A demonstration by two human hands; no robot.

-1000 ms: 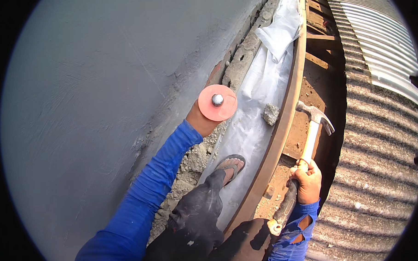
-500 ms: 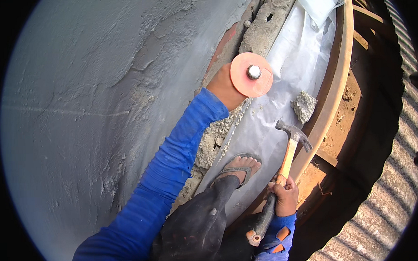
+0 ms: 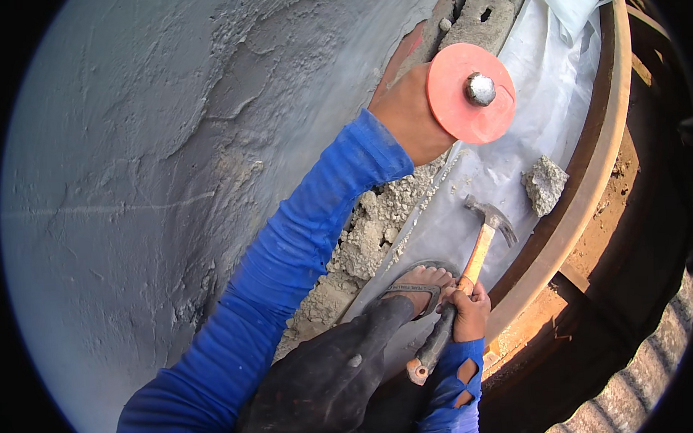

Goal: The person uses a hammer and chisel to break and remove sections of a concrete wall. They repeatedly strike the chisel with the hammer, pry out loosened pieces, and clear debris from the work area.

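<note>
Closed around a chisel, my left hand is beside the wall's foot. The chisel's round pink hand guard faces up, with the metal striking end poking through its centre. My hand and the guard hide the blade. My right hand grips a claw hammer partway along its wooden handle, whose lower part has a dark wrap. The hammer head is up and apart from the chisel, above the pale plastic sheet.
On my left rises a rough grey plastered wall. Broken mortar lies along its foot. A loose chunk rests on the sheet near a curved wooden board. Beyond are a dark gap and corrugated roofing. My sandalled foot stands close by.
The view has shifted, and the surroundings sit differently in it. My left hand and chisel look higher and nearer. The hammer has moved left, away from the loose chunk. Both grips stay the same.
</note>
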